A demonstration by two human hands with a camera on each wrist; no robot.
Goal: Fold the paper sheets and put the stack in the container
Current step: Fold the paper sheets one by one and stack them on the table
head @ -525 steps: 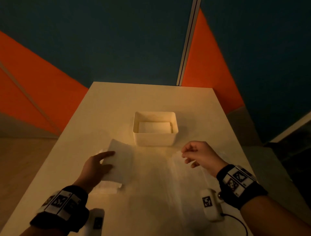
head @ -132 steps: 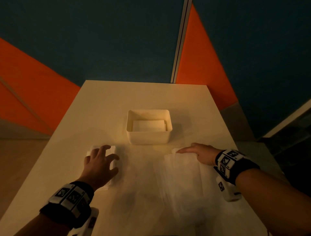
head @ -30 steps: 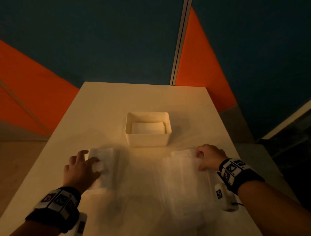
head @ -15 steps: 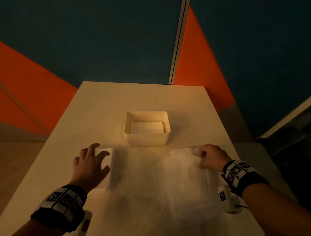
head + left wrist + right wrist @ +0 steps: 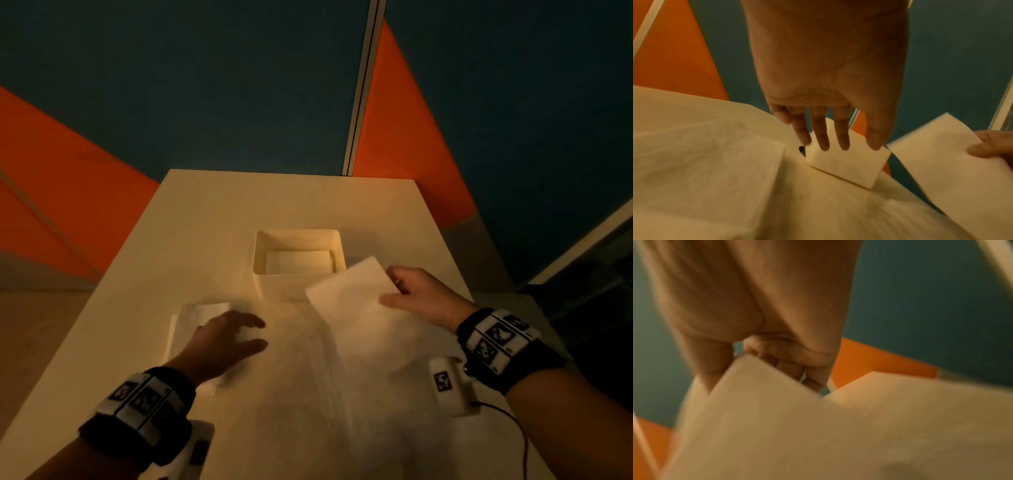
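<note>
My right hand (image 5: 407, 291) pinches the far edge of a white paper sheet (image 5: 346, 291) and holds that end lifted off the pile of unfolded sheets (image 5: 359, 370) on the table's right side. In the right wrist view thumb and curled fingers (image 5: 795, 368) clamp the sheet (image 5: 766, 410). My left hand (image 5: 229, 339) hovers with straight, spread fingers (image 5: 824, 138) just right of the folded stack (image 5: 195, 318), holding nothing. The white container (image 5: 298, 236) stands beyond, with a folded sheet (image 5: 298, 262) lying inside it.
The pale table (image 5: 274, 198) ends in edges left, right and far. Orange and teal wall panels rise behind it. A thin black cable (image 5: 513, 431) trails from my right wrist unit near the table's right edge.
My right hand has lifted the top sheet's far end and swung it left toward the container. My left hand has slid right off the folded stack toward the table's middle.
</note>
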